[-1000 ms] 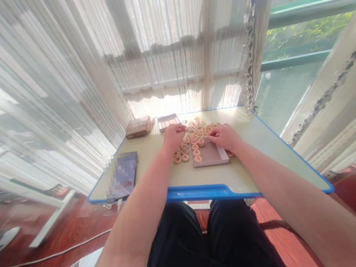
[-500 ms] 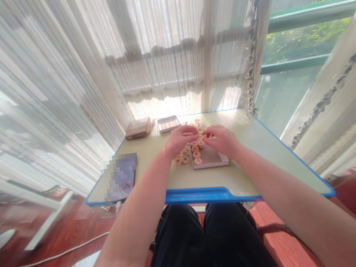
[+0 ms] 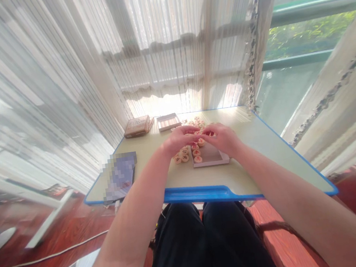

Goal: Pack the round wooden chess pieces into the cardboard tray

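Observation:
My left hand [image 3: 182, 139] and my right hand [image 3: 222, 137] meet at the fingertips over the far end of a shallow open box [image 3: 213, 156]. The fingers of both curl inward toward the thumbs; whatever lies between them is too small and covered to make out. Inside the box, round Chinese chess pieces [image 3: 197, 159] with red characters line the left side, and another piece [image 3: 201, 142] sits beside that column under my fingertips. Pieces with dark characters [image 3: 184, 158] lie on the table just left of the box. More loose pieces [image 3: 197, 120] spread behind my hands, partly hidden.
The small table [image 3: 150, 172] has a blue edge and a blue front groove [image 3: 199, 193]. A tablet-like device [image 3: 123, 175], partly pixelated, lies at the left. At the back stand a brown box [image 3: 137, 126] and a shallow box lid [image 3: 168, 122]. Curtains hang behind.
My hands have come together, closing the gap between their fingertips above the box. The box and the pieces near its front have stayed in place; the view has shifted slightly.

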A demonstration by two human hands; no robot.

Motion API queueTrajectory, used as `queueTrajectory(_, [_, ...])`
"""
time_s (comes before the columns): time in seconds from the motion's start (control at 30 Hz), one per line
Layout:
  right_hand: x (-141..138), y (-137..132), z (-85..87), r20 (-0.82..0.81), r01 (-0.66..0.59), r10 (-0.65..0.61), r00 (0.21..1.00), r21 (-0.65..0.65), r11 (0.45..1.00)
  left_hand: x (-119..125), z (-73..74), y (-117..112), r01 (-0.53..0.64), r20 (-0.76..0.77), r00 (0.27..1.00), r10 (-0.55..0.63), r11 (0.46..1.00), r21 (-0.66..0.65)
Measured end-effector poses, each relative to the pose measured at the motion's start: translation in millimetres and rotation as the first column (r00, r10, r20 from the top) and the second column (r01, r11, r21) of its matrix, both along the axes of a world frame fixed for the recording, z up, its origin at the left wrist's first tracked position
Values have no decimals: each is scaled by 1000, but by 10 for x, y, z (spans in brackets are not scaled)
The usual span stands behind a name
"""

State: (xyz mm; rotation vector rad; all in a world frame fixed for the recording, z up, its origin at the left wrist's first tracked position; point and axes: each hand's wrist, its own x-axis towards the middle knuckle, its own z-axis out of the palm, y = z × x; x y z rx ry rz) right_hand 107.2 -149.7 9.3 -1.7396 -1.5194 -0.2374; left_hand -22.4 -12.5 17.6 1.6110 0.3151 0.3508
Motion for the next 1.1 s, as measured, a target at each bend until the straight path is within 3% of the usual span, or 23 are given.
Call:
queueTrajectory(0.27, [-1, -15, 1, -9, 21, -21, 1000, 3, 1000, -1, -15, 8, 95, 4, 995, -95, 995, 15])
queueTrajectory(0.83, [-29, -30, 8, -13, 39, -39, 999, 0, 999, -16, 0, -21, 61, -18, 998, -60, 998, 36])
queueTrajectory(1.1, [0, -51, 28, -7, -38, 39, 999, 67, 997, -4, 6, -21, 69, 66, 995, -68, 998, -6])
